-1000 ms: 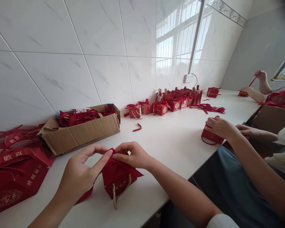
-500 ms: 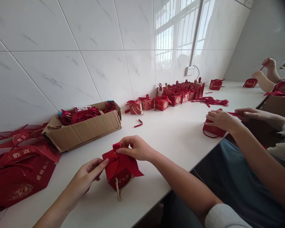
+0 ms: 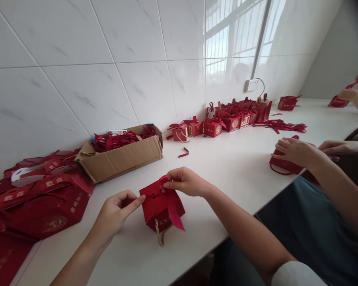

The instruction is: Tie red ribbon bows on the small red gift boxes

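Observation:
A small red gift box [image 3: 162, 208] with a twisted rope handle stands on the white counter [image 3: 226, 174] in front of me. A red ribbon [image 3: 174, 214] crosses its top and one tail hangs down its right side. My right hand [image 3: 186, 182] pinches a ribbon loop at the box's top. My left hand [image 3: 117, 210] is at the box's left side, thumb and forefinger pinched on the ribbon's other end.
A cardboard carton [image 3: 122, 157] full of red ribbons sits by the tiled wall. Flat red box blanks [image 3: 38, 202] lie at left. Finished red boxes [image 3: 223, 121] line the wall. Another person's hands [image 3: 298, 153] hold a red box at right; a third person's hand [image 3: 350, 94] works far right.
My left hand has dropped from the box's top to its left side, drawing the ribbon out. My right hand stays pinched on the loop. The view has shifted slightly to the left.

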`<state>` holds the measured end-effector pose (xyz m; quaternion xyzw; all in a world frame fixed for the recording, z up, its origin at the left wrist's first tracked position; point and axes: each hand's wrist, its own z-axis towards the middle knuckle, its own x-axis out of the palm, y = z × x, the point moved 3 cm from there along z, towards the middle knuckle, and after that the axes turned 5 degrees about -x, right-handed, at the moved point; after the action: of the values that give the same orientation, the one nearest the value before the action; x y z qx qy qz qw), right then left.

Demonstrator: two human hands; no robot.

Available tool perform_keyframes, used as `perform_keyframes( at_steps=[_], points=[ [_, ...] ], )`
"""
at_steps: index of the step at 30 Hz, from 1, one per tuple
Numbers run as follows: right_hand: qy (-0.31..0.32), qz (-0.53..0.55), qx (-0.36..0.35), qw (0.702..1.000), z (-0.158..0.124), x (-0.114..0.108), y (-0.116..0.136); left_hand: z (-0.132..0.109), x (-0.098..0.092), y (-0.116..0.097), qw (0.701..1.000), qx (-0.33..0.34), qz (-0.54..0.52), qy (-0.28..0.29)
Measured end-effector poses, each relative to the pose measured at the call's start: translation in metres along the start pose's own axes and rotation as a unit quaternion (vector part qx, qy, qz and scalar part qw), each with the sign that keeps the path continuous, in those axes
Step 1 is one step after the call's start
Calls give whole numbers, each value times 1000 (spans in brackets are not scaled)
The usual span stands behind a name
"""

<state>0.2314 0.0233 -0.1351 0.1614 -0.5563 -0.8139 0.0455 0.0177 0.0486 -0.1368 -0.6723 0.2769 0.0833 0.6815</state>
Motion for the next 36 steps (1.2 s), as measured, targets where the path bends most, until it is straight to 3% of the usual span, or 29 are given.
perform_keyframes(
  at_steps=[3,7,12,18,24,29,33,36],
  points=[
    [14,4,1,1000,-2,5,2,-5,0,-1,1000,17,2,-2],
    [11,58,0,998,-2,11,4,-12,-2,-4,999,-15,-34,22],
    [44,73,18,996,2,16,13,-20,-8,-23,999,48,-16,9],
    [-20,-103,82,991,11,22,21,-31,-9,-41,989,124,62,-59],
    [-27,-207,69,976,18,30,29,-37,-14,-64,980,174,95,-21],
    [25,-217,43,975,14,31,39,-28,-15,-96,947,272,172,-5],
    [83,-172,47,980,6,27,40,-10,-7,-112,935,280,217,38],
    [64,-127,45,989,3,27,34,3,3,-115,919,285,268,53]
  ],
)
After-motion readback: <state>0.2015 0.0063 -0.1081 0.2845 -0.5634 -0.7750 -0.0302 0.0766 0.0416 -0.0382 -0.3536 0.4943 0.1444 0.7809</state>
